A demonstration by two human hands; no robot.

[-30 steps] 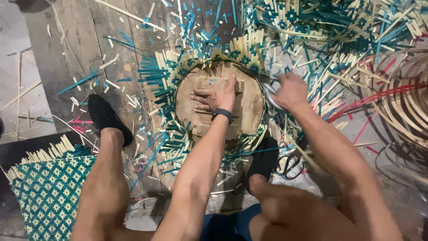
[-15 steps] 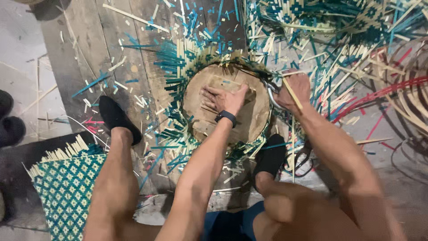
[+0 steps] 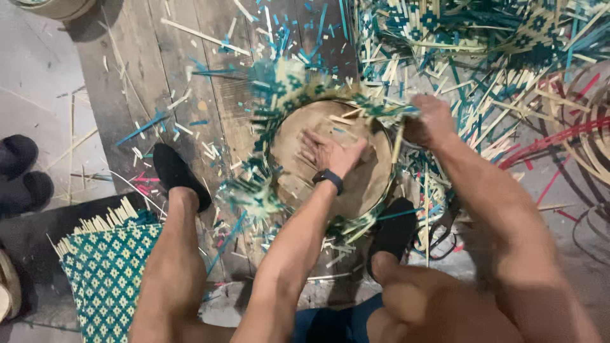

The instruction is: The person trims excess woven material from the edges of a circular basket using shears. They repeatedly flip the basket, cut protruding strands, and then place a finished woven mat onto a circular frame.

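Right hand [image 3: 431, 121] shifted to basket [image 3: 330, 162] rim — left hand [image 3: 332, 152] pressing inside.

Teal-and-cream diamond-patterned woven mat [image 3: 105, 267], teal and cream strips [image 3: 267, 95], tan round form [image 3: 356, 184], black shoes [image 3: 175, 174]

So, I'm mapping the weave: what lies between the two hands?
In the head view, the left hand presses the round wooden form; a pale strip stands upright at its rim before the right hand.
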